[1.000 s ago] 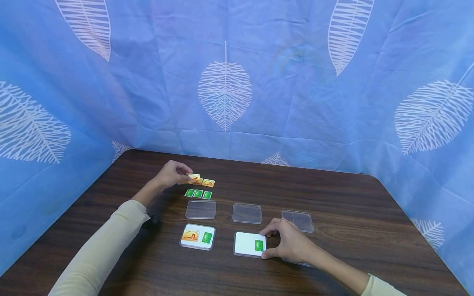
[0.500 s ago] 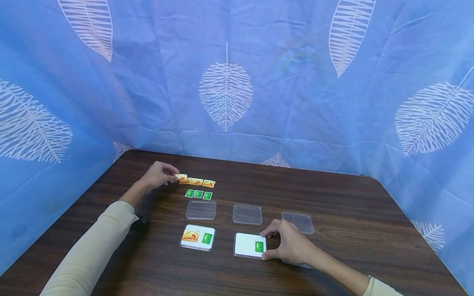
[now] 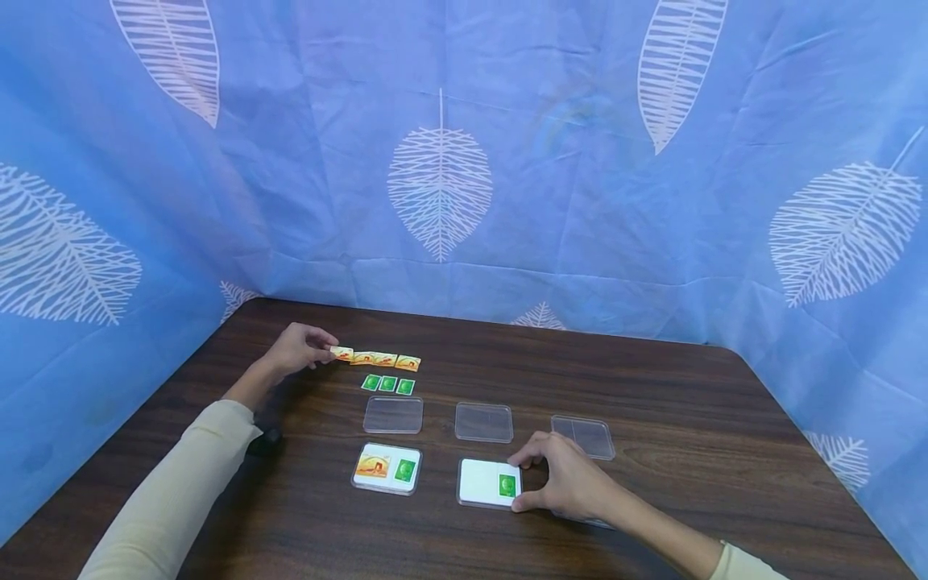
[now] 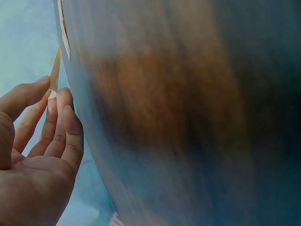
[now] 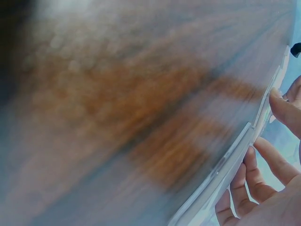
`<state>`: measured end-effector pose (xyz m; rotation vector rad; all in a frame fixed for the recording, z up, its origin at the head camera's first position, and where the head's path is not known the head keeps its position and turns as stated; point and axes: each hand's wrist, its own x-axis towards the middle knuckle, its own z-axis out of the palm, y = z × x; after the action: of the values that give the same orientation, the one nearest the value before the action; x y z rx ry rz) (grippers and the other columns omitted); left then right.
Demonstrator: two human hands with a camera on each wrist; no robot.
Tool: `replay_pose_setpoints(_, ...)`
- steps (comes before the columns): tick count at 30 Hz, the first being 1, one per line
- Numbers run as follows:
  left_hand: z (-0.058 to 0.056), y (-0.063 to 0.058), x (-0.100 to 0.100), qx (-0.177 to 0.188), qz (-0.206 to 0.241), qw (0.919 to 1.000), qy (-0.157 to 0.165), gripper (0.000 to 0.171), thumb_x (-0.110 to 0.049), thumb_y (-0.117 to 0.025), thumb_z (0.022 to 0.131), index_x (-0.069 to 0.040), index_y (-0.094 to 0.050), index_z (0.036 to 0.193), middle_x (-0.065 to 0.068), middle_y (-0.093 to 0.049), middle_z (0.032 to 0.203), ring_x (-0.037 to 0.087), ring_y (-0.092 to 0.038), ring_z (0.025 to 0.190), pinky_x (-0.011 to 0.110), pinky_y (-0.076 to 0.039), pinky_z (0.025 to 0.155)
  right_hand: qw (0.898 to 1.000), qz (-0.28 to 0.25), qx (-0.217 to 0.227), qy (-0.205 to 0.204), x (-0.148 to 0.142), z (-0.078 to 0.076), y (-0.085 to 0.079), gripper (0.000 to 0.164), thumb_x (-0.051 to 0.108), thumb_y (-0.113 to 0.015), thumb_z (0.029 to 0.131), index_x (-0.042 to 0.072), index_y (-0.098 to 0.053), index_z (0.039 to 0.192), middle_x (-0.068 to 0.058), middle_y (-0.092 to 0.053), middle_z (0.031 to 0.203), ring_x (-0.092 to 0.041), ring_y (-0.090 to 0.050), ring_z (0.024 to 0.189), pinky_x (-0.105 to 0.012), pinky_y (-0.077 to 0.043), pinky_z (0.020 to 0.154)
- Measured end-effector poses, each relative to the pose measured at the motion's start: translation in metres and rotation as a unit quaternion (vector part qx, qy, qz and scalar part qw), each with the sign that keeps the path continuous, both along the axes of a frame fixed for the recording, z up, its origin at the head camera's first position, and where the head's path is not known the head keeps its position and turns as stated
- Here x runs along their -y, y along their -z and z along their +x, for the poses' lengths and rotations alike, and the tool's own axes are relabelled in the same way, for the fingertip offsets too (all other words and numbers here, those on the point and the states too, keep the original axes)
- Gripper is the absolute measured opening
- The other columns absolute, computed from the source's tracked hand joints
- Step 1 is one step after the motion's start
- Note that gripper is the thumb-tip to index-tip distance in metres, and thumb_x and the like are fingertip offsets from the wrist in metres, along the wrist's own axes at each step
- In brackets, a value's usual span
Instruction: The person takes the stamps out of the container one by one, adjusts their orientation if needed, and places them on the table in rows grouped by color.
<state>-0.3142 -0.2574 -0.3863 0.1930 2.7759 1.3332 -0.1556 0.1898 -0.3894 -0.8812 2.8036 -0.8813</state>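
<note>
At the far left of the table my left hand [image 3: 296,348] pinches a yellow-orange stamp [image 3: 342,353] between thumb and fingers, at the left end of a row of similar stamps [image 3: 384,360]. Edge-on in the left wrist view, the pinched stamp [image 4: 55,75] stands out from the fingertips. Nearer than that row lie three green stamps [image 3: 387,384]. My right hand [image 3: 573,479] holds the right side of a clear plastic case [image 3: 478,481], index finger and thumb at its corners. A white card inside carries one green stamp [image 3: 507,485] at its right.
Left of the held case sits another case [image 3: 384,467] with an orange and a green stamp on white. Three clear lids [image 3: 393,415] form a row behind the cases. Another clear edge [image 3: 598,524] shows beneath my right hand. A blue leaf-patterned cloth [image 3: 544,266] hangs behind the table.
My left hand has moved left along the orange row with its stamp, from above the others to the row's left end, and lower. The right hand has stayed at the case.
</note>
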Motion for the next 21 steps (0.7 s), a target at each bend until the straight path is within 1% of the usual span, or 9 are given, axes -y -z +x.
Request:
replay_pose_setpoints(8, 0.0009, -0.0002, 0.0040, 0.001, -0.013, 0.9999, 0.002, 0.024, 0.001, -0.067, 0.097, 0.012, -0.067, 0.118, 0.018, -0.065, 0.098, 0.022, -0.061, 0.080, 0.030, -0.053, 0.068, 1.000, 0.004, 0.000, -0.001, -0.0001, 0.0001, -0.0006, 0.047, 0.037, -0.094, 0.074, 0.009, -0.079, 0.108, 0.012, -0.064, 0.096, -0.008, -0.055, 0.087, -0.030, -0.047, 0.077)
replay_pose_setpoints(16, -0.0030, 0.0019, 0.0082, -0.001, -0.017, 0.9997, 0.016, 0.023, 0.004, -0.068, 0.095, 0.014, -0.068, 0.117, 0.016, -0.066, 0.094, 0.019, -0.061, 0.077, 0.031, -0.053, 0.064, 1.000, 0.005, 0.000, -0.004, 0.0011, 0.0013, -0.0011, 0.046, 0.037, -0.094, 0.074, 0.010, -0.079, 0.108, 0.012, -0.065, 0.096, -0.008, -0.055, 0.087, -0.030, -0.045, 0.077)
replay_pose_setpoints(21, -0.0044, 0.0012, 0.0083, 0.004, -0.021, 0.9996, 0.016, 0.024, 0.005, -0.068, 0.095, 0.014, -0.067, 0.118, 0.016, -0.066, 0.095, 0.020, -0.062, 0.078, 0.030, -0.053, 0.064, 1.000, 0.005, 0.004, -0.001, 0.0013, 0.0010, -0.0015, 0.046, 0.036, -0.095, 0.074, 0.010, -0.079, 0.108, 0.012, -0.065, 0.096, -0.008, -0.055, 0.087, -0.030, -0.047, 0.077)
